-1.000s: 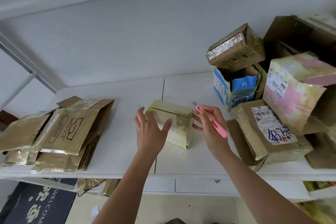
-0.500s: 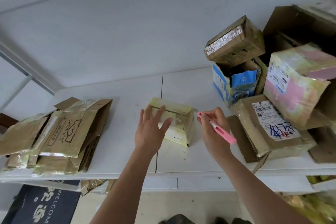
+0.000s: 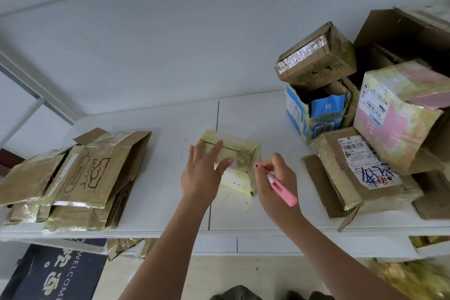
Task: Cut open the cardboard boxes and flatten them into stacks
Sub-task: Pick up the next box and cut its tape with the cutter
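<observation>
A small yellowish taped box [image 3: 239,161] sits near the middle of the white bench [image 3: 158,209], between the person's two hands. The left hand [image 3: 203,174] lies flat on the box's top and near side with fingers straight and spread, pressing rather than gripping. The right hand [image 3: 276,182] is curled round a pink utility knife [image 3: 280,185], pinching it like a pen, with the tip just beside the box's right edge; whether the tip touches the cardboard cannot be told. On the left end of the bench lies a stack of flattened boxes [image 3: 80,178], brown with shiny tape, the top one bearing drawn lettering. At the right end stands a pile of uncut boxes [image 3: 365,105]: a brown labelled box [image 3: 360,175] nearest the knife hand, a blue open-topped box [image 3: 314,114] behind it, a pink and yellow box [image 3: 399,114] tilted on top, and a brown box with foil tape [image 3: 316,56] perched above the blue one. Below the bench, a dark welcome mat [image 3: 56,273] lies on the floor.
</observation>
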{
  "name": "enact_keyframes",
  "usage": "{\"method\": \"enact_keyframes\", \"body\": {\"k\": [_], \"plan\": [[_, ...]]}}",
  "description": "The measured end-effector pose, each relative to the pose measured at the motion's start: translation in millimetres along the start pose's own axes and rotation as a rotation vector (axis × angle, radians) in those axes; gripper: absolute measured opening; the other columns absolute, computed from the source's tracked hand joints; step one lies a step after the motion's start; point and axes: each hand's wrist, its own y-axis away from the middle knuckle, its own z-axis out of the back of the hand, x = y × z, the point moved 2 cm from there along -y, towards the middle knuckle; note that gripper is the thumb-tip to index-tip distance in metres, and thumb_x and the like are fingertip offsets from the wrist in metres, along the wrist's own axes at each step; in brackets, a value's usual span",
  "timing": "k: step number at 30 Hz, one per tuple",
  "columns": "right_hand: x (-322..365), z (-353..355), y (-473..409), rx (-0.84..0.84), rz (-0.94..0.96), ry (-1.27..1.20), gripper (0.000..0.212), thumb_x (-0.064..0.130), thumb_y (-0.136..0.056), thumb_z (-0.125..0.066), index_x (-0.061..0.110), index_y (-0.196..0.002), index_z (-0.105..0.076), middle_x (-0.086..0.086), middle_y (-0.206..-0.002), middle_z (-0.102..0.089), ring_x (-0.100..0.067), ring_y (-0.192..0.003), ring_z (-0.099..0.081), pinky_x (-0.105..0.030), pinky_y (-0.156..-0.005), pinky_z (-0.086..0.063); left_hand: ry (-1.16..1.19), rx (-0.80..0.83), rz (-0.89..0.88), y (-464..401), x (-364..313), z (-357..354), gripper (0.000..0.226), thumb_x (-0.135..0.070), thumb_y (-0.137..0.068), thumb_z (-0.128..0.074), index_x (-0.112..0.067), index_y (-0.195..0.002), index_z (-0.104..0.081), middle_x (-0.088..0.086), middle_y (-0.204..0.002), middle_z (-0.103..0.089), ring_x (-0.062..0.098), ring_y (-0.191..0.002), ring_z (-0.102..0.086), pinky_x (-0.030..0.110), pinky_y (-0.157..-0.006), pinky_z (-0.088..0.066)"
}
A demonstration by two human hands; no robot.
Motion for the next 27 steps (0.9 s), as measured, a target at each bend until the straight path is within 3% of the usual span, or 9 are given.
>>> {"method": "enact_keyframes", "body": {"k": [3, 8, 10, 13, 15, 19, 22, 25, 27], "plan": [[3.2, -0.3, 13.0, 0.041, -0.013, -0.013, 0.019, 0.01, -0.092, -0.055, 0.009, -0.076, -0.045, -0.006, -0.057, -0.05, -0.018, -0.047, -0.049, -0.027, -0.043, -0.042, -0.008, -0.003, -0.005, -1.7, 0.3, -0.1, 0.059, -0.064, -0.094, -0.037, -0.046, -0.149, -0.028, -0.004, -0.162, -0.016, 0.021, -0.15, -0.011, 0.041, -0.101, -0.042], [14.5, 18.6, 7.4, 0.04, 0.02, -0.104, 0.023, 0.023, -0.091, -0.056, 0.009, -0.075, -0.047, -0.007, -0.058, -0.055, -0.016, -0.044, -0.049, -0.015, -0.039, -0.037, 0.078, 0.012, 0.001, -1.8, 1.0, -2.1, 0.057, -0.06, -0.096, -0.04, -0.045, -0.149, -0.029, -0.006, -0.162, -0.012, 0.019, -0.151, -0.004, 0.041, -0.103, -0.04], [10.1, 22.7, -12.5, -0.025, 0.037, -0.094, 0.023, 0.025, -0.093, -0.054, 0.009, -0.079, -0.047, -0.008, -0.06, -0.055, -0.012, -0.043, -0.048, -0.017, -0.038, -0.037, 0.16, 0.031, -0.016, -3.2, 0.3, -1.7, 0.055, -0.054, -0.097, -0.046, -0.042, -0.149, -0.032, -0.005, -0.163, -0.012, 0.02, -0.151, -0.001, 0.043, -0.112, -0.032], [-6.8, 16.3, -47.1, -0.017, -0.022, 0.013, 0.016, 0.017, -0.099, -0.054, 0.01, -0.087, -0.045, -0.009, -0.07, -0.056, -0.019, -0.057, -0.055, -0.035, -0.05, -0.047, 0.255, 0.071, -0.1, -4.6, 1.7, 1.3, 0.052, -0.041, -0.097, -0.054, -0.037, -0.147, -0.038, -0.005, -0.163, -0.013, 0.017, -0.151, 0.0, 0.047, -0.121, -0.009], [-11.6, 7.9, -51.5, 0.05, -0.048, 0.009, 0.016, 0.019, -0.101, -0.051, 0.011, -0.089, -0.045, -0.01, -0.075, -0.056, -0.018, -0.062, -0.057, -0.032, -0.053, -0.047, 0.287, 0.075, -0.124, -7.6, 4.3, 3.5, 0.05, -0.033, -0.097, -0.058, -0.035, -0.145, -0.043, -0.007, -0.163, -0.012, 0.013, -0.151, 0.001, 0.046, -0.121, 0.001], [-3.8, 3.1, -17.0, 0.106, 0.001, 0.021, 0.013, 0.012, -0.101, -0.05, 0.009, -0.089, -0.047, -0.002, -0.074, -0.054, -0.004, -0.057, -0.057, -0.024, -0.051, -0.044, 0.397, 0.048, 0.116, -8.7, -1.9, 11.9, 0.041, -0.039, -0.096, -0.056, -0.036, -0.137, -0.052, 0.001, -0.161, -0.004, 0.022, -0.149, -0.003, 0.043, -0.118, -0.022], [-9.6, 6.5, 4.0, 0.162, -0.087, -0.072, 0.009, 0.01, -0.101, -0.048, 0.003, -0.096, -0.049, -0.005, -0.086, -0.059, -0.009, -0.058, -0.068, -0.017, -0.052, -0.047, 0.351, 0.12, 0.191, -0.6, -18.0, 3.3, 0.061, -0.052, -0.084, -0.066, -0.039, -0.139, -0.042, -0.001, -0.145, -0.009, 0.029, -0.135, -0.02, 0.04, -0.1, -0.044], [-13.7, 17.9, -2.7, 0.063, -0.107, -0.141, 0.015, 0.024, -0.098, -0.051, 0.009, -0.1, -0.051, -0.007, -0.087, -0.063, -0.017, -0.068, -0.07, -0.021, -0.062, -0.052, 0.403, 0.161, 0.042, -0.9, -25.4, 3.8, 0.071, -0.031, -0.074, -0.077, -0.041, -0.135, -0.041, 0.0, -0.138, -0.024, 0.028, -0.119, -0.047, 0.039, -0.099, -0.047], [-14.8, 31.3, -13.8, -0.026, -0.134, -0.187, 0.012, 0.024, -0.097, -0.053, 0.013, -0.102, -0.052, -0.008, -0.083, -0.063, -0.023, -0.071, -0.066, -0.03, -0.063, -0.053, 0.385, 0.343, -0.168, -1.0, -31.3, 6.5, 0.087, -0.016, -0.069, -0.077, -0.044, -0.139, -0.033, -0.007, -0.138, -0.037, 0.018, -0.126, -0.045, 0.037, -0.117, -0.028]]}}
